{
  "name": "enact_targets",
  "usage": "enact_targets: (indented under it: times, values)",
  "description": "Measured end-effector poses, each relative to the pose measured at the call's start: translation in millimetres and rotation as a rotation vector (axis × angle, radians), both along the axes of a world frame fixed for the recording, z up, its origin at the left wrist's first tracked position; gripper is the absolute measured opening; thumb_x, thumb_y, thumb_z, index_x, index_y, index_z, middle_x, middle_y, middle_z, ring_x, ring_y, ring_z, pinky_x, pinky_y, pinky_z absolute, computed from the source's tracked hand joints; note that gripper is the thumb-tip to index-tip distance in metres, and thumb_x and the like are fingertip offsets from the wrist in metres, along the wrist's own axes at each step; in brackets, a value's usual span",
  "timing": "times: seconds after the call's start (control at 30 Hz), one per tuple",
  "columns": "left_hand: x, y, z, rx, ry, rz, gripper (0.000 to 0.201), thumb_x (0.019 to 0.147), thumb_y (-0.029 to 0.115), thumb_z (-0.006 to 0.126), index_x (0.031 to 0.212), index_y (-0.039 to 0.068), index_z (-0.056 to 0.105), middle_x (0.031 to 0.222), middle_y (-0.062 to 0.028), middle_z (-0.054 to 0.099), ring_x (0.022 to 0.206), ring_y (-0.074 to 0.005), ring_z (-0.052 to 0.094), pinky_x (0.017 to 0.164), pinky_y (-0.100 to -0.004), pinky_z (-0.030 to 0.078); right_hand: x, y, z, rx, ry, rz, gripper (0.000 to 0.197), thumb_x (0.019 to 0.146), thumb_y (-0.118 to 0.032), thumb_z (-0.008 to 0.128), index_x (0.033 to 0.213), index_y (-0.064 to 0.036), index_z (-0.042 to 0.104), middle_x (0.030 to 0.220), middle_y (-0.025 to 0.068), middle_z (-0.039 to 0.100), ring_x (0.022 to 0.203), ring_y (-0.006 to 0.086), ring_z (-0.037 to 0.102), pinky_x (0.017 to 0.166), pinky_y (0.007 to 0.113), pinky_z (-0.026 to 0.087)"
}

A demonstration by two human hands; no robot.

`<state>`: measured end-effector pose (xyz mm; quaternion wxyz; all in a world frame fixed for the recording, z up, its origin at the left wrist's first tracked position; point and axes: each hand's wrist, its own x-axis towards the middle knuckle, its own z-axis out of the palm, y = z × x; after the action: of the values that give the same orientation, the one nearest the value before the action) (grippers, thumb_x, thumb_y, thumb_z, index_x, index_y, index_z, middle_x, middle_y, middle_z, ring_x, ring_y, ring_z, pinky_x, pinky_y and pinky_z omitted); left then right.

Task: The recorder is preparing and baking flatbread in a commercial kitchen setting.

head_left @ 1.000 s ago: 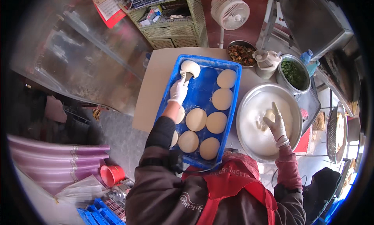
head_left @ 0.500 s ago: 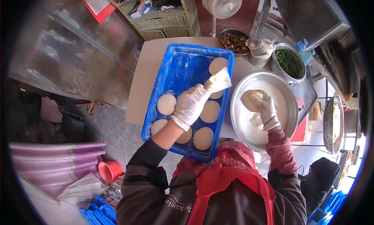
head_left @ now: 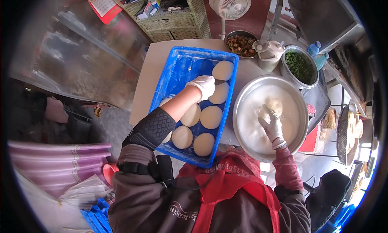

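Note:
My left hand (head_left: pixel 203 87), in a white glove, is over the blue crate (head_left: pixel 166 77) with its fingers curled in; whatever they may hold is hidden. Round, pale dough pieces lie in the crate, including one dough piece (head_left: pixel 222 70) beyond the hand and another (head_left: pixel 211 117) nearer me. In the metal basin (head_left: pixel 238 130) of white flour, my gloved right hand (head_left: pixel 273 126) has its fingers apart. Its fingertips are beside a floured dough ball (head_left: pixel 275 106). Right of that hand, a flatter dough round (head_left: pixel 287 129) lies in the flour.
Behind the basin stand a bowl of chopped greens (head_left: pixel 300 66), a pale jug (head_left: pixel 270 55) and a bowl of brown filling (head_left: pixel 241 44). A white fan (head_left: pixel 234 5) is at the far edge. Right of the basin is a perforated metal pan (head_left: pixel 346 132).
My left hand has drawn in over the crate; the pale flat piece at its fingers no longer shows. My right hand has let go of a dough piece, its fingers now spread.

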<state>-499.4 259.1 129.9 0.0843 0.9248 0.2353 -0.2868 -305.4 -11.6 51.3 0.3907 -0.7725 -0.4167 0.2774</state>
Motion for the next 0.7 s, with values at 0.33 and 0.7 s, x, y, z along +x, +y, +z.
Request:
enact_targets:
  times: [0.33,0.7]
  values:
    - [19.9,-35.3,-48.5,0.051,-0.304,0.37,0.024,0.084,0.009,0.05,0.097,0.0,0.068,0.094,-0.0265,0.066,0.095,-0.0374,0.065,0.08,-0.045,0.053,19.6,-23.2,-34.1,0.061,0.222,-0.111,0.05,0.081,-0.01,0.065,0.129,-0.0026,0.055,0.126,0.0125,0.059,0.119,0.022,0.053,0.103,0.034,0.037]
    - [-21.1,-40.5,-61.0,0.192,-1.087,0.706,0.037,0.09,0.031,0.06,0.124,0.016,0.057,0.067,-0.0053,0.057,0.054,-0.0155,0.058,0.051,-0.028,0.048,24.1,6.4,3.1,0.362,0.561,-0.005,0.048,0.09,-0.015,0.063,0.134,-0.0008,0.048,0.134,0.0113,0.053,0.124,0.0211,0.049,0.104,0.032,0.038]
